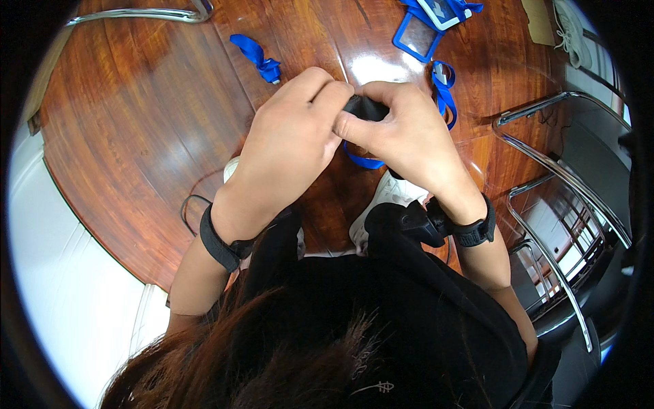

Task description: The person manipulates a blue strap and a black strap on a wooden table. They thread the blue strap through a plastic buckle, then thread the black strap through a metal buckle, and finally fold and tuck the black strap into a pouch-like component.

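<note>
My left hand (289, 140) and my right hand (402, 136) meet over the middle of a glossy wooden table (143, 136). Both pinch a small black object (366, 107) between fingertips and thumbs; most of it is hidden by the fingers. A blue lanyard strap (363, 162) hangs below the hands and loops up on the right side (446, 95). Each wrist wears a black band; the right one carries a black device (417, 221).
A folded blue strap with a clip (257, 58) lies on the table at upper left. Blue badge holders (429, 24) lie at the top. Chrome chair frames (545, 163) stand to the right, another (136, 13) at the top left. White shoes (385, 198) show below.
</note>
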Tool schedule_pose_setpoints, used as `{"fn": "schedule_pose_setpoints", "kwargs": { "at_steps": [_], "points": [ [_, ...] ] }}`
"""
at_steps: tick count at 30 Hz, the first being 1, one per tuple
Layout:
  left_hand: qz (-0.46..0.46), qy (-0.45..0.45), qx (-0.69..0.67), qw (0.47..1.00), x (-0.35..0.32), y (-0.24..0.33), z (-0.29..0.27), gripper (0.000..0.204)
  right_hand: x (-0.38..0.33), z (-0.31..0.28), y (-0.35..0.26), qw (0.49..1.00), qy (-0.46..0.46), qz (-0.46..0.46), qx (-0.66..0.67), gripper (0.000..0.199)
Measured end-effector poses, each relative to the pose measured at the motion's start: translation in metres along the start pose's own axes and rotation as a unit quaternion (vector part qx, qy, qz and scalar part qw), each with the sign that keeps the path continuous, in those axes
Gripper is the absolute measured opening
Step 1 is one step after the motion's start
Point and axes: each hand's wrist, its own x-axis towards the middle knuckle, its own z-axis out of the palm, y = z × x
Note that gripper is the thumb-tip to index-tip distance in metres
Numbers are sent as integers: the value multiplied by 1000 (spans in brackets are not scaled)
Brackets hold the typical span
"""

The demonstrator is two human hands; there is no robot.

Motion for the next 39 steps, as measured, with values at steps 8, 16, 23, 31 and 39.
{"fn": "schedule_pose_setpoints", "kwargs": {
  "at_steps": [8, 16, 23, 31, 39],
  "points": [
    [-28, 51, -202, 978, -2, -7, -4, 35, 5, -19, 4, 931, -157, -5, 328, 35],
    [-28, 79, -337, 938, -2, -8, -1, 35, 10, -28, 16, 814, -291, 34, 502, 39],
    [-32, 2, -188, 982, -4, -9, -17, 32, 11, -27, 17, 839, -280, 47, 464, 42],
    [-32, 24, -303, 952, 3, -7, -7, 33, 12, -25, 18, 794, -313, 67, 518, 37],
    [-27, -18, -150, 988, -1, -16, -19, 32, 14, -24, 19, 908, -212, 66, 355, 35]
  ]
}}
